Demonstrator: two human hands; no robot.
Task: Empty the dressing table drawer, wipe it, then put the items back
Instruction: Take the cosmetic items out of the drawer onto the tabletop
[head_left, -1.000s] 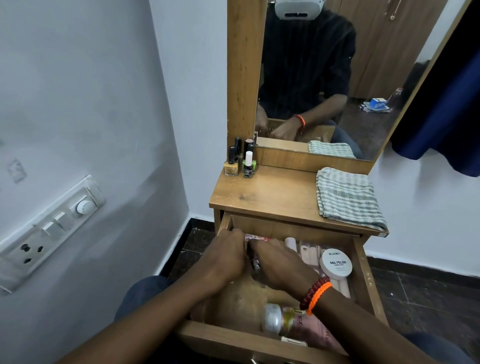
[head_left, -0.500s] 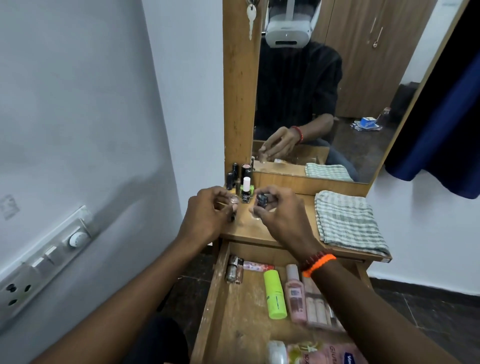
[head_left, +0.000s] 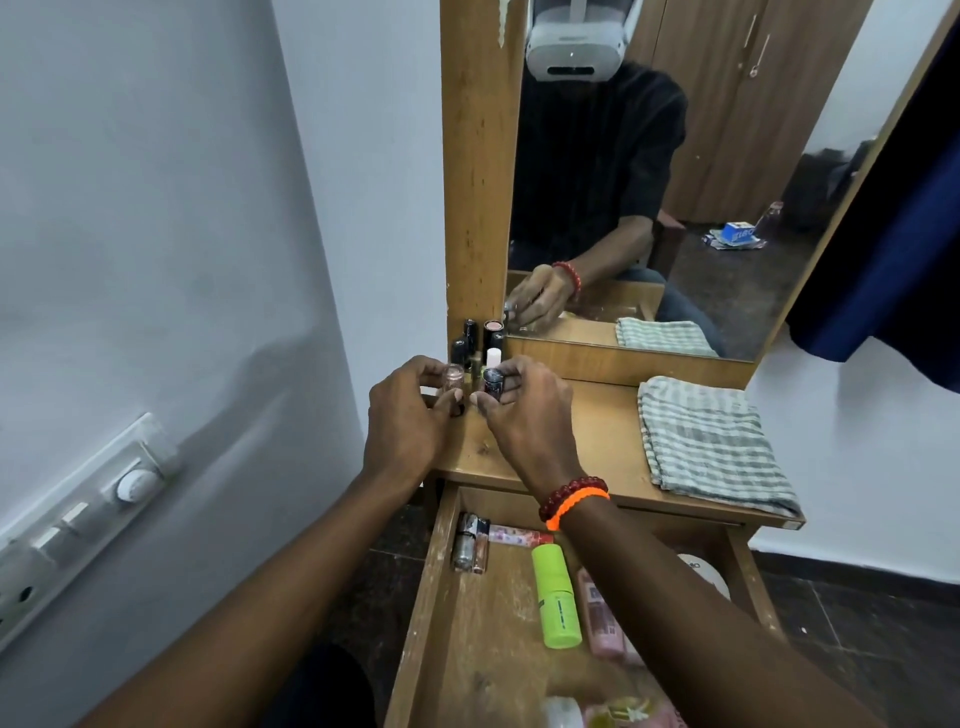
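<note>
No readable writing is seen on the items. The open drawer sits near, below the dressing table top; a green tube lies inside. A clear-capped bottle is pinched in the left hand, a dark-capped bottle in the right hand, at the far-left cluster of cosmetics.

Wooden tabletop below a mirror, small bottles clustered at its ten o'clock corner, folded striped cloth lying flat at three o'clock, well apart from the bottles, bare wood between
</note>
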